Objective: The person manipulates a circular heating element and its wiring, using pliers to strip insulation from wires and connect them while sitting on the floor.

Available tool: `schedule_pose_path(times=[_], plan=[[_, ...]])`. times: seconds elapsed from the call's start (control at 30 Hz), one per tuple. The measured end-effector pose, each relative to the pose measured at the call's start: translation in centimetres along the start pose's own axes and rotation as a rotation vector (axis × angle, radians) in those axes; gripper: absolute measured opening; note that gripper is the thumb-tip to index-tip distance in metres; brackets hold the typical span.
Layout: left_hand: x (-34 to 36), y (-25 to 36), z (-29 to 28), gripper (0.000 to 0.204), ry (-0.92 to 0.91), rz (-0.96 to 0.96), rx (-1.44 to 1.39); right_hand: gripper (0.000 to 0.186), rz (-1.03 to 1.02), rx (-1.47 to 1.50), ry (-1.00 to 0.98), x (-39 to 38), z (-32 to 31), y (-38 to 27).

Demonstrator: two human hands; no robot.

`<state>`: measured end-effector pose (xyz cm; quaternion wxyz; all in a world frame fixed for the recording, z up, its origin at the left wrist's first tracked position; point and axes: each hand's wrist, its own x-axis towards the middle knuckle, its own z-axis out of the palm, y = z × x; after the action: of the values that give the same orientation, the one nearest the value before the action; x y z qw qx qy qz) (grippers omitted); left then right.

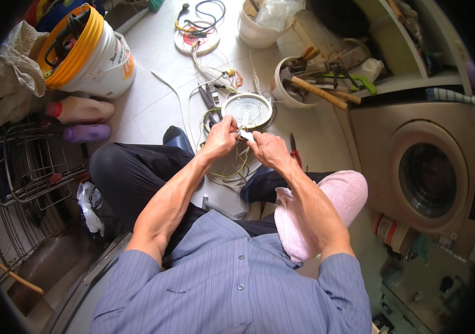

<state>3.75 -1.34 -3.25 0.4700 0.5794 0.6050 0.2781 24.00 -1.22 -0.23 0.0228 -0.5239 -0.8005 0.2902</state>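
My left hand (222, 137) is closed in a pinch at the near edge of a round white disc with concentric rings (248, 113). What its fingertips hold is too small to make out. My right hand (272, 150) grips a small flat white piece (245, 134), whose far end reaches my left fingertips. Thin loose wires (239, 171) hang and coil below both hands. Pliers with red handles (295, 153) lie just right of my right hand. Dark-handled tools (208, 96) rest on the floor to the disc's left.
Cables and a second round piece (197, 39) lie farther off on the tiles. A tool bucket with a hammer (292, 83), a white bucket (257, 30) and a washing machine (424, 167) stand right. Left are a yellow-rimmed bucket (101, 61), bottles (87, 110) and a wire rack (26, 161).
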Motion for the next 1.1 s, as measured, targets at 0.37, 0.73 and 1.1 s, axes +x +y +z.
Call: schedule_pose_path(times=[0.37,0.73,1.1], plan=[[-0.1,0.6,0.0,0.015,-0.142,0.152,0.071,0.03,0.034,0.083,-0.088,-0.2,-2.5,-0.1],[-0.5,0.6,-1.0,0.018,-0.211,0.126,0.068,0.025,-0.234,-0.161,0.098,-1.4,0.3,0.8],[-2.2,2.5,-4.2,0.013,-0.351,-0.062,-0.324,0.035,0.36,-0.127,0.427,-1.5,-9.4,9.6]])
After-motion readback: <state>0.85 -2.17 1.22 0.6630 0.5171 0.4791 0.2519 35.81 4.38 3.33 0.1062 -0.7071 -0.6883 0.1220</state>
